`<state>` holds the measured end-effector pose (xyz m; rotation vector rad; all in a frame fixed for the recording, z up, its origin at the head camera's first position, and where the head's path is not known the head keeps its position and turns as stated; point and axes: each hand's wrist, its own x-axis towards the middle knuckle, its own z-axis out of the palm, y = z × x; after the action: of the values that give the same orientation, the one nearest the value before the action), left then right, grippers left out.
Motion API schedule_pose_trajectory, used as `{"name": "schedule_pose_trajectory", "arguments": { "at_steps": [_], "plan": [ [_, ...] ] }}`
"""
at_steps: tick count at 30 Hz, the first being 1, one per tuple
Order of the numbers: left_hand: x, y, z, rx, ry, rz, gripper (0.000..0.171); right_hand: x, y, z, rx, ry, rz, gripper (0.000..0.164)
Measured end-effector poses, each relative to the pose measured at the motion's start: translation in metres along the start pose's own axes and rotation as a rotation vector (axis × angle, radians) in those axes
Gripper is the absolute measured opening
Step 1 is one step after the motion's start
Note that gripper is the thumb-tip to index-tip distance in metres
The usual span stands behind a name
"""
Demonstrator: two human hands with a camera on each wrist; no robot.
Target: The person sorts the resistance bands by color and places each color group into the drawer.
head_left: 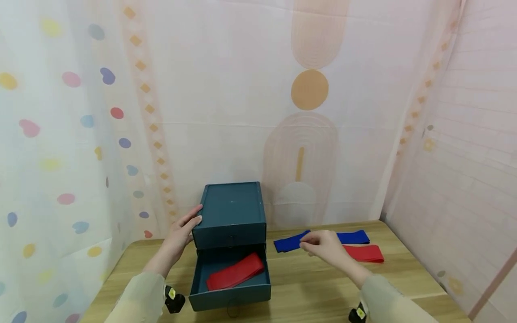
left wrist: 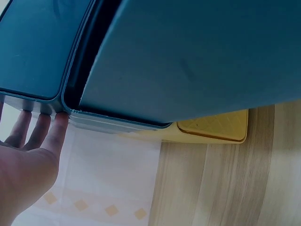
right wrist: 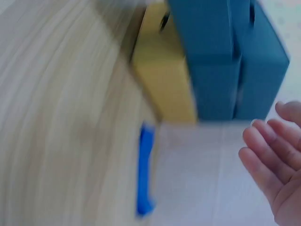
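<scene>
A teal drawer unit (head_left: pixel 232 204) stands on the table, its middle drawer (head_left: pixel 230 296) pulled out. Inside that drawer lies a folded red fabric strip (head_left: pixel 235 272). My left hand (head_left: pixel 179 240) rests against the unit's upper left side, fingertips (left wrist: pixel 58 123) on its wall. Over the table to the right of the unit is my right hand (head_left: pixel 325 246), holding nothing, its fingers loosely bent and the thumb apart in the right wrist view. Behind it, blue fabric (head_left: pixel 288 242) shows on its left and more blue fabric (head_left: pixel 354 237) on its right. Another red strip (head_left: pixel 365 253) lies just in front.
Below the teal drawers is a yellow drawer (right wrist: pixel 164 80), seen in both wrist views. The wooden table (head_left: pixel 311 291) reaches back to a patterned curtain (head_left: pixel 226 148), with more curtain on both sides.
</scene>
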<state>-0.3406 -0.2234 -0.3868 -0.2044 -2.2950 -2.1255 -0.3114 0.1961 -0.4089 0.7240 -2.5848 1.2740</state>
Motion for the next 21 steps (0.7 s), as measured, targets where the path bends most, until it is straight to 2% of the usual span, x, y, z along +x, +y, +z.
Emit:
{"name": "schedule_pose_trajectory", "arguments": {
  "at_steps": [2, 8, 16, 21],
  "plan": [
    [0.0, 0.0, -0.003, 0.001, -0.005, -0.004, 0.059, -0.004, 0.017, -0.011, 0.017, 0.025, 0.037, 0.018],
    [0.0, 0.0, -0.01, -0.001, -0.011, -0.015, 0.061, -0.014, 0.065, -0.04, -0.048, 0.15, 0.172, 0.019],
    [-0.008, 0.002, -0.017, 0.008, 0.011, -0.005, 0.06, -0.018, 0.095, -0.068, -0.102, 0.239, 0.261, 0.027],
    [-0.01, 0.003, -0.019, 0.001, 0.013, -0.011, 0.062, -0.027, 0.112, -0.077, -0.062, 0.258, 0.309, 0.033]
  ]
}}
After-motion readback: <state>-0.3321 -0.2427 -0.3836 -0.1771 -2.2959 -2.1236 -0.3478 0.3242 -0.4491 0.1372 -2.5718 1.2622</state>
